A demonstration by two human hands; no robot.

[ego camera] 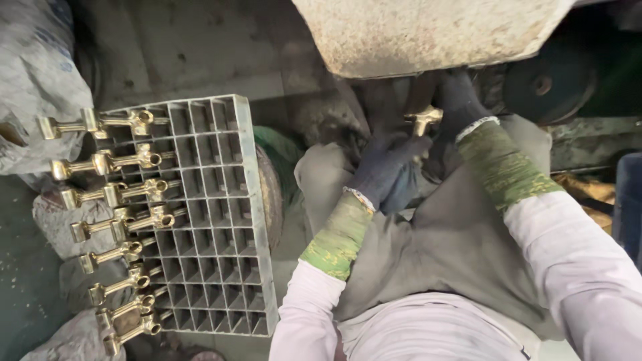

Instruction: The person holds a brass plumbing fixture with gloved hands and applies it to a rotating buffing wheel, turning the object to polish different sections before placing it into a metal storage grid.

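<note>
Brass part (pixel 425 119) sits pinched between both gloved hands, right hand (pixel 461 100) above the grip, left hand (pixel 384 170) below, steadying it under the machine (pixel 428 33); finished parts (pixel 114 194) lie racked on the grid (pixel 221 220) leftward.

A grey metal grid tray (pixel 214 220) of small square cells lies at the left, resting on lumpy grey sacks (pixel 73 220) that sit on the dark, grimy floor (pixel 200 47). Along its left edge lie eight brass-coloured castings (pixel 117 194) in a column — each set crosswise, ring end on the grid, stem jutting past the rim — while the remaining cells hold nothing.
</note>
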